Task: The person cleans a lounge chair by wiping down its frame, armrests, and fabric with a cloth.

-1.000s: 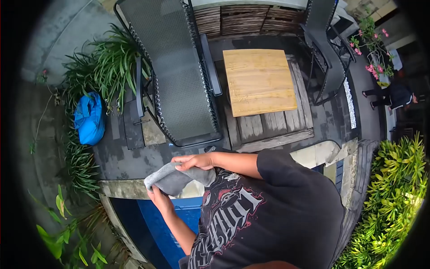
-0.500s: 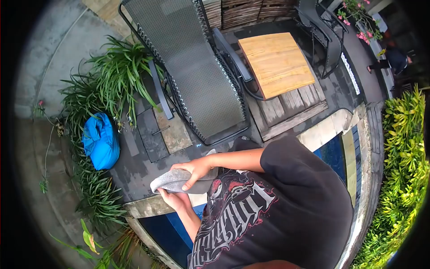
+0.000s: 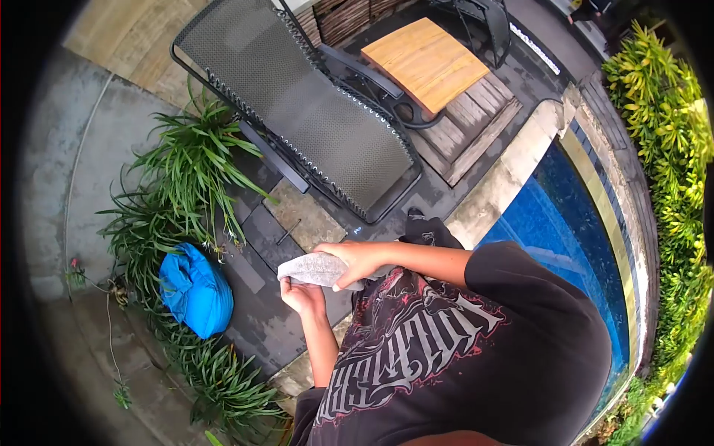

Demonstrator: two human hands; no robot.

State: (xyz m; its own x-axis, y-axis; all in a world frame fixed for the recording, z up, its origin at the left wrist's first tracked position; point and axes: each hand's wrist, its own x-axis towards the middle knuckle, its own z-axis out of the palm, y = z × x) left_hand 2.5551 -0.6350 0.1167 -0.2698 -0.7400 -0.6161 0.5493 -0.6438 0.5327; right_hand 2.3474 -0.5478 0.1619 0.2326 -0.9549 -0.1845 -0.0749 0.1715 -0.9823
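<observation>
A light grey, speckled piece of folded cloth (image 3: 312, 270) is held in front of my dark printed T-shirt. My right hand (image 3: 355, 262) grips its near end, thumb on one side and fingers on the other. At the far end, my left hand (image 3: 303, 296) supports the cloth from below with its fingers curled against the edge. Part of the cloth is covered by my right hand, so its full shape does not show.
A mesh lounge chair (image 3: 312, 111) stands ahead beside a wooden-topped table (image 3: 425, 63). A blue bag (image 3: 201, 293) rests by green plants (image 3: 186, 160) on the left. The pool (image 3: 550, 201) lies to my right, edged by pale stone (image 3: 506, 178).
My view has turned, showing more of the pool on the right. The cloth looks flatter and narrower between my hands, both of which still hold it.
</observation>
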